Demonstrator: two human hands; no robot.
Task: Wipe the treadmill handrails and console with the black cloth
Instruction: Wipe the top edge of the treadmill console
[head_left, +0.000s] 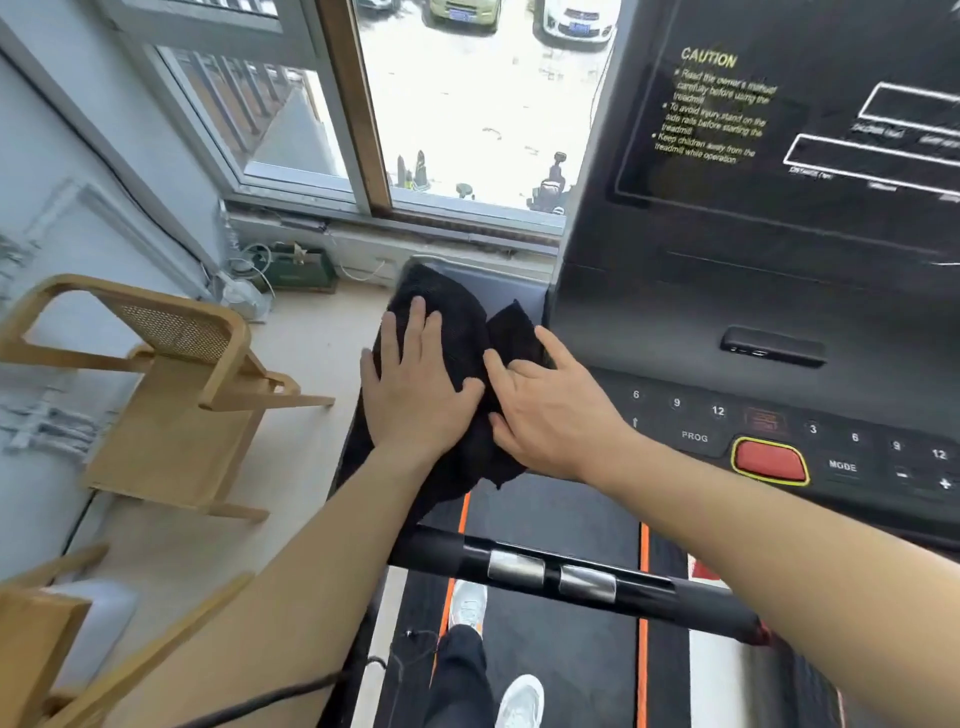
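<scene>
Both hands flat, grip open, left hand (415, 384) and right hand (545, 410) pressing black cloth (462, 322), handrail beneath hidden

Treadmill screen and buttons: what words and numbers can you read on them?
"CAUTION": console, yellow heading.
Lines under it: mostly blurred.
"PROG": button.
"MODE": button.
"6 9 12": left keys.
"3 6 9 12": right keys.
"-" and "+": beside MODE.
Display labels: unreadable.

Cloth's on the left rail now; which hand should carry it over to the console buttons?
Probably right: the right hand lies on the black cloth's console-side edge, beside the buttons; the left hand lies farther off.
</scene>
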